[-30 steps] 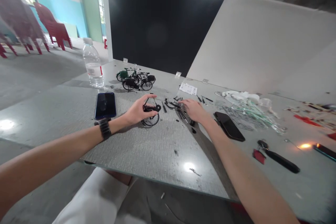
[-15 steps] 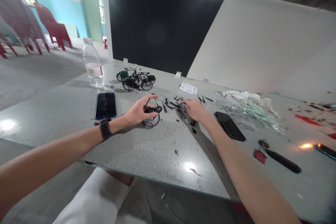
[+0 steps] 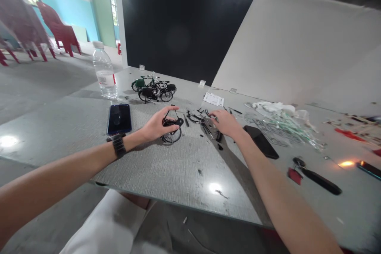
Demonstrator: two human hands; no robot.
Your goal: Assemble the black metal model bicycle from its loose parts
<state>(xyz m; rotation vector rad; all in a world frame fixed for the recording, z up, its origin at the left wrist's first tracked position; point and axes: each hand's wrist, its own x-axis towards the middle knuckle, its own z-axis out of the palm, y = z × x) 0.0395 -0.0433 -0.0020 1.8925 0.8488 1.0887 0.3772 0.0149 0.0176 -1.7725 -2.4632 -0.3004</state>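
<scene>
Left hand (image 3: 156,125) curled, fingers (image 3: 170,109) arched forward, right hand (image 3: 226,124) palm down, fingers (image 3: 214,115) angled downward

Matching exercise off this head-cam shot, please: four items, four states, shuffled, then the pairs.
1. Left hand
2. Right hand
3. Plastic water bottle
4. Green model bicycle

A. Upright, behind a dark smartphone
B. Parked beside a black model bicycle
C. Holding a small black model bicycle
D. Above scattered small black parts

Pairs: 1-C, 2-D, 3-A, 4-B
</scene>
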